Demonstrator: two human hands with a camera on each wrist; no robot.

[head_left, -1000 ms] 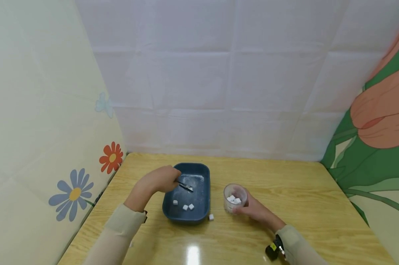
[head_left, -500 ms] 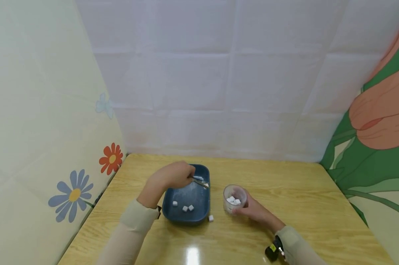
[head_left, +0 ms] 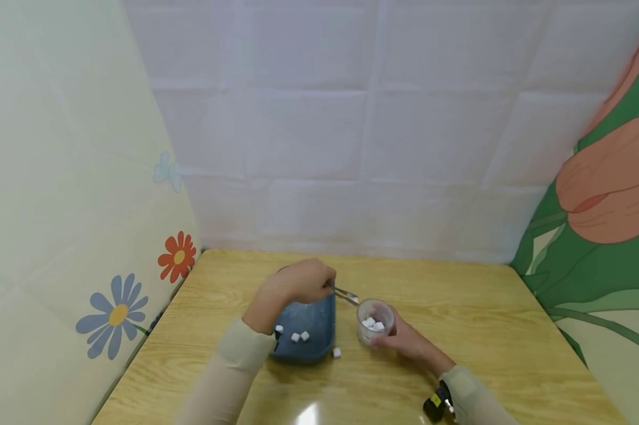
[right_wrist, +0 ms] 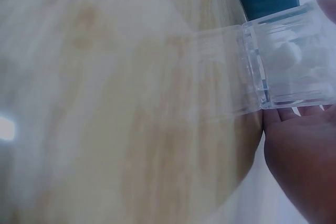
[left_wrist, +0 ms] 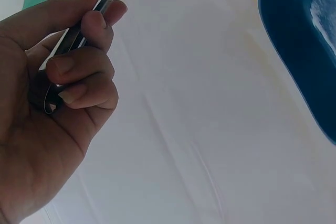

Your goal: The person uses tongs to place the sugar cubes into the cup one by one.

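My left hand [head_left: 303, 282] grips slim metal tongs [head_left: 346, 295] and reaches across the blue tray [head_left: 320, 321]. A small white piece, apparently a sugar cube [head_left: 354, 299], is at the tongs' tips, close to the rim of a clear cup [head_left: 364, 335]. In the left wrist view, curled fingers wrap the tongs [left_wrist: 68, 43]; their tips are out of frame. My right hand [head_left: 408, 341] holds the cup upright from its right side. Several white sugar cubes [head_left: 371, 323] lie inside it. Three more cubes [head_left: 295, 337] show in the tray, whose far part my left hand hides.
A loose sugar cube [head_left: 337, 353] lies on the wooden table [head_left: 457, 307] between tray and cup. A white sheet [head_left: 308, 136] hangs behind the table, with patterned cloths at both sides. A black wrist device [head_left: 435, 406] sits by the right sleeve.
My left hand has moved right with the tongs, from over the tray to beside the cup's rim, carrying a white piece. My right hand and the cup stay in place.
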